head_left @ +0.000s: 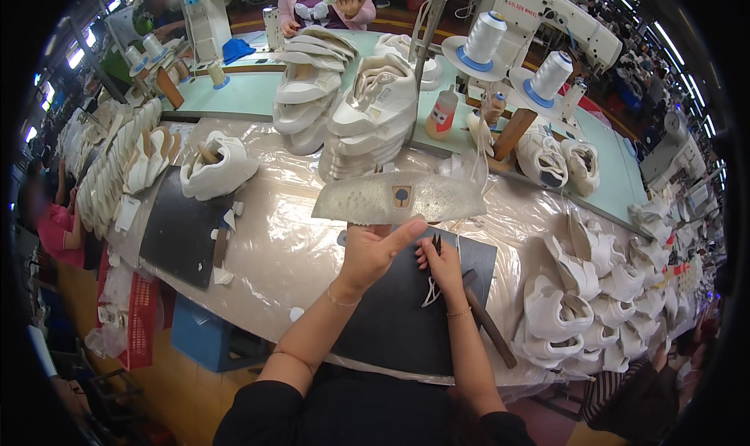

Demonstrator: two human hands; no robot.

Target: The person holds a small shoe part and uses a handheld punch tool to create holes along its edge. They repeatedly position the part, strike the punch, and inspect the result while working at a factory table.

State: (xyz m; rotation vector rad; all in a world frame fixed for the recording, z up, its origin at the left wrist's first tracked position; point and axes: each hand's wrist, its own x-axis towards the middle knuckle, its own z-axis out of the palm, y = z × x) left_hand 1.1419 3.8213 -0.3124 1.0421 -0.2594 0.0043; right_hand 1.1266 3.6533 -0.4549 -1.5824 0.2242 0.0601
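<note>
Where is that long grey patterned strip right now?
In the head view, the strip is at centre, held up by the left hand above the dark mat, before the shoe stack.

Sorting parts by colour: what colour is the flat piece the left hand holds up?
Pale grey-beige flat piece with a small tan patch, seen in the head view.

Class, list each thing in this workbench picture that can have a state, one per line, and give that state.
left hand: raised, gripping the grey strip from below
grey strip: held up flat, off the bench
right hand: resting on the black mat, pinching small snips
small snips: held, blades pointing up
black mat: flat on the bench
white shoe uppers: stacked
thread cones: upright on stands
</note>
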